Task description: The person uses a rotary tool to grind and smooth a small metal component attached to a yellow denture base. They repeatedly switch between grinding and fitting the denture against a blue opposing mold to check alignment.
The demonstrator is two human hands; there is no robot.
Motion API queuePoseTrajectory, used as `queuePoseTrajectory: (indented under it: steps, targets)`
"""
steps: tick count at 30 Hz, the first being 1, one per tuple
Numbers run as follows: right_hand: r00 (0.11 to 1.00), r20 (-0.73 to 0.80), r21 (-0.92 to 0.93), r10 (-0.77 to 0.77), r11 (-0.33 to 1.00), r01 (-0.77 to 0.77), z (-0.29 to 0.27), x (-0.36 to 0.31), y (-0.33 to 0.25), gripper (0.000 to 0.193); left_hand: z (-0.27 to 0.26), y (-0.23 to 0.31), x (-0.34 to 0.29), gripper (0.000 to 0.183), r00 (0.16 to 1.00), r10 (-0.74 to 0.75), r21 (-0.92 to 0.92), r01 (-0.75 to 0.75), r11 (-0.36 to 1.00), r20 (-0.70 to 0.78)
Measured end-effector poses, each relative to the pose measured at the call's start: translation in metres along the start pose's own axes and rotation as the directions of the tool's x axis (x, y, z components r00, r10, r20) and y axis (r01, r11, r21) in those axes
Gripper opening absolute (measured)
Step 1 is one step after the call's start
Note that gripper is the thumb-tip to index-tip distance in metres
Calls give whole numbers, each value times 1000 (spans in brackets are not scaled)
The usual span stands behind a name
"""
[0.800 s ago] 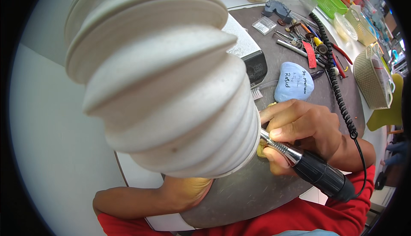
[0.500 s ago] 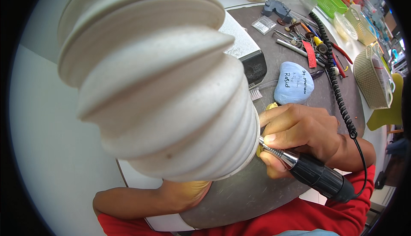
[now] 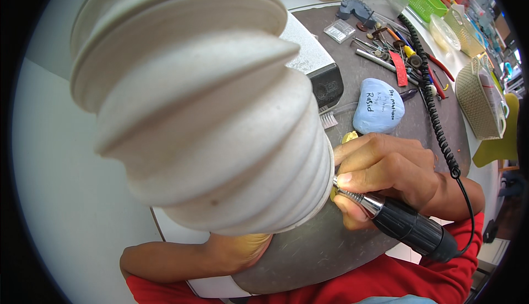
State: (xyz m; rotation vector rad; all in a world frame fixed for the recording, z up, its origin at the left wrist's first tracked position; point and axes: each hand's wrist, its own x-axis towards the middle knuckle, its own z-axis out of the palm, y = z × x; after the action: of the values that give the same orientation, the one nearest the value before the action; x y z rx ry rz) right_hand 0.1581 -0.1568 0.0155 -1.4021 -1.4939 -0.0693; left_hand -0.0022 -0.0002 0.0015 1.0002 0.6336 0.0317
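A black and silver rotary handpiece [image 3: 410, 224] is in my right hand [image 3: 386, 166], pinched near its metal nose between thumb and fingers. Its tip disappears behind the rim of a wide white corrugated hose [image 3: 220, 122]. Small parts of a yellow piece [image 3: 350, 136] show beside my right fingers, at the hose's mouth; the rest of it is covered. Of my left hand [image 3: 245, 249] only the heel and wrist show below the hose, its fingers hidden. Just beyond my right hand lies a light blue plaster block [image 3: 378, 105] with handwriting on it.
A coiled black cord [image 3: 435, 116] runs along the right to the handpiece. Behind the block, loose burs and tools [image 3: 386, 45] lie near a grey dental cast [image 3: 355, 11]. A white box with a black end [image 3: 328, 83] stands by the hose. Woven baskets [image 3: 476, 100] line the right edge.
The hose's upper part sits very slightly farther left in view. Both hands and the handpiece stay almost where they were.
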Motion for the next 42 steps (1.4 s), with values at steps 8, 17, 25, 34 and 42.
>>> queuePoseTrajectory:
  steps: [8,17,25,34,42]
  targets:
    - [1000,11,17,-15,1000,15,-1,0,1,20,2,0,0,15,1000,-9,45,10,999,-22]
    - [999,2,11,40,999,-40,-2,-3,-2,21,5,2,2,15,998,51,127,-53,990,21]
    - [1000,-6,-7,0,1000,0,0,-2,-1,21,5,1,3,14,994,84,-20,-83,996,71]
    - [1000,2,7,18,1000,-18,0,-4,-1,21,8,1,6,14,984,134,-77,-126,989,116]
    - [997,-36,26,72,997,-71,-1,-6,-2,21,-1,-4,3,14,1000,-4,2,4,1000,-19]
